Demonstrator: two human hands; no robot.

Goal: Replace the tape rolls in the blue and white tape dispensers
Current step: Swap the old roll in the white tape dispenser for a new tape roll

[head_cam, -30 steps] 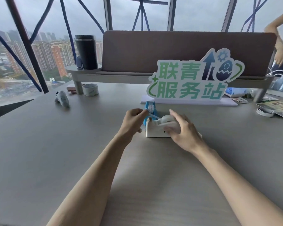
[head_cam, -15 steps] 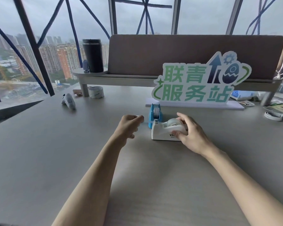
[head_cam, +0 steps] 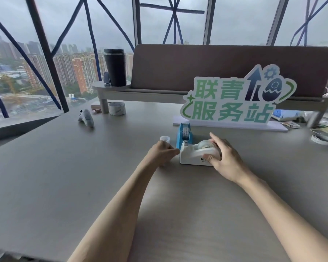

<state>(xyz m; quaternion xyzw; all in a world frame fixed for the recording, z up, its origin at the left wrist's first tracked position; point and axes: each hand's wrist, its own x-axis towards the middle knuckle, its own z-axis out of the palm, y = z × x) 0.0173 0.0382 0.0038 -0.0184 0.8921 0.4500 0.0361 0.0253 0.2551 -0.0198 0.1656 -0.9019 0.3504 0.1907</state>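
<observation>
Desk grey, window-side | left hand curled, grip unclear | right hand grasping white dispenser

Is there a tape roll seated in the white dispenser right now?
Yes. A pale roll sits in the cradle of the white dispenser, with the right hand cupped over its rear. Whether it is fully seated cannot be told.

The left hand has drawn back from the white dispenser, uncovering a small white core.
</observation>
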